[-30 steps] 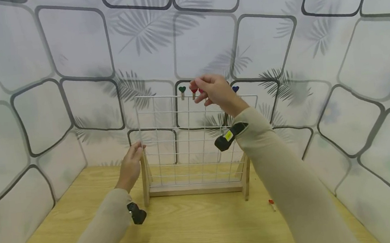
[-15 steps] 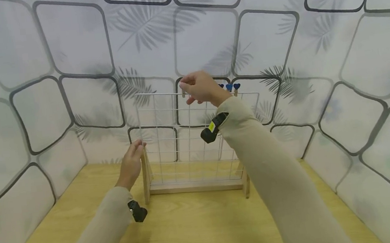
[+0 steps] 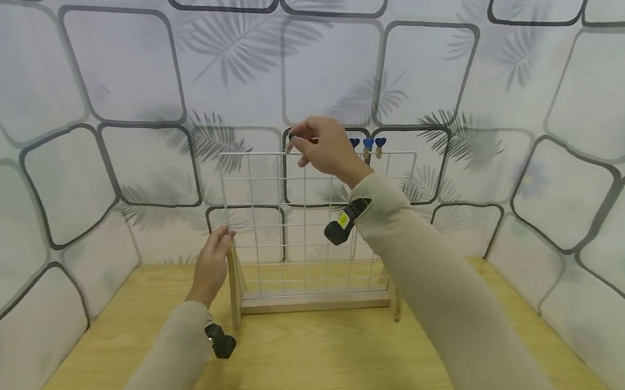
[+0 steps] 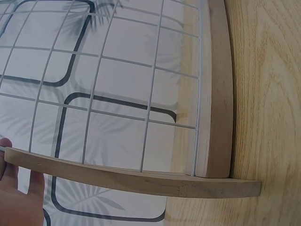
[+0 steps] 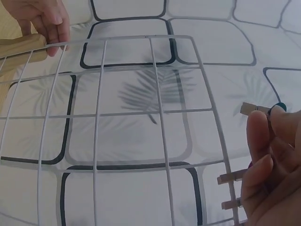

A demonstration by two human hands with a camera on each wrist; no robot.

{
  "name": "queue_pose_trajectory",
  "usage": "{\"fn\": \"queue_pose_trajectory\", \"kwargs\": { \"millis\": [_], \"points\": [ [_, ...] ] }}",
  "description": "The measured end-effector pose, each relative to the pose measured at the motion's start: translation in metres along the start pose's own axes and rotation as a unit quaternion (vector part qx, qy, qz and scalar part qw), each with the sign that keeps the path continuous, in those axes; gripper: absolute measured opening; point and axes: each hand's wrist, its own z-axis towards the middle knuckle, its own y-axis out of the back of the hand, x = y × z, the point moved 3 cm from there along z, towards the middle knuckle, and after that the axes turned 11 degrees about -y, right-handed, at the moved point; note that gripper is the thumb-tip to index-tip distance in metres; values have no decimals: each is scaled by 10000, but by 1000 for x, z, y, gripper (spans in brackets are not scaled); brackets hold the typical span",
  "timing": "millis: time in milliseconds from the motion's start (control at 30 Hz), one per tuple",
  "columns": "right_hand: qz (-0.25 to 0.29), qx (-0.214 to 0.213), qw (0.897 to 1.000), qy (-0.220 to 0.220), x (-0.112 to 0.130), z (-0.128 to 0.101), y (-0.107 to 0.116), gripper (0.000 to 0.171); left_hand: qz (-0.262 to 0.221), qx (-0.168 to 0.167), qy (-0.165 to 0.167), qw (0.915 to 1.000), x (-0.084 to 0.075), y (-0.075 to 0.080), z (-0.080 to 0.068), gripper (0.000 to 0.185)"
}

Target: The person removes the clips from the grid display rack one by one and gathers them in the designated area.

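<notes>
Left hand (image 3: 212,264) is resting against the wooden left post (image 3: 233,286) of the wire grid rack (image 3: 270,225), and I am seeing its fingers lying fairly straight along the wood, touching it rather than wrapping round it; the left wrist view is showing only the fingertips (image 4: 19,179) against the post. I am watching the rack standing upright on the tabletop (image 3: 308,367), close to the patterned back wall (image 3: 121,62), with its wooden base bar (image 3: 315,301) running between the two posts.

Moving rightward, my right hand (image 3: 326,149) is hovering at the top wire of the grid, near its middle. Its thumb and fingers are pinching a small wooden clothespin with a dark green heart (image 5: 263,109), and that peg is sitting just at the top edge of the grid; whether it is actually biting the wire I cannot tell. More wooden pegs (image 5: 230,190) are showing beside the hand in the right wrist view.

Just right of that hand, two pegs with blue hearts (image 3: 373,145) are sitting clipped side by side on the top wire.
</notes>
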Motion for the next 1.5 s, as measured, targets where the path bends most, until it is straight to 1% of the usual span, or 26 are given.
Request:
{"fn": "queue_pose_trajectory", "kwargs": {
  "millis": [67,200,333,433,633,767,900,1033,1300,1500],
  "points": [
    [236,256,9993,-125,-6,-6,4,24,15,24,8,10000,0,0,0,53],
    [134,537,9978,-361,-22,-19,10,26,45,83,11,10000,2,0,-1,55],
    [-69,576,9968,-550,-45,-31,15,26,44,91,15,9999,4,0,-1,56],
    [-124,606,9952,-753,-64,-40,21,26,19,83,-5,10000,4,-1,-1,57],
    [-31,747,9910,-1109,-96,-57,29,30,43,115,-43,9999,4,0,-2,58],
    [-55,768,9887,-1286,-115,-69,34,33,78,115,-54,9999,5,0,-2,58],
    [-164,783,9856,-1491,-131,-81,40,33,78,92,-75,9999,3,0,-2,58],
    [-158,776,9830,-1655,-150,-89,46,32,88,73,-127,9999,2,0,-1,56],
    [-12,672,9827,-1728,-179,-108,52,31,75,60,-172,9998,1,1,-1,55],
    [297,641,9797,-1876,-202,-120,58,31,3,30,-218,9998,3,2,-3,53]
  ]
}}
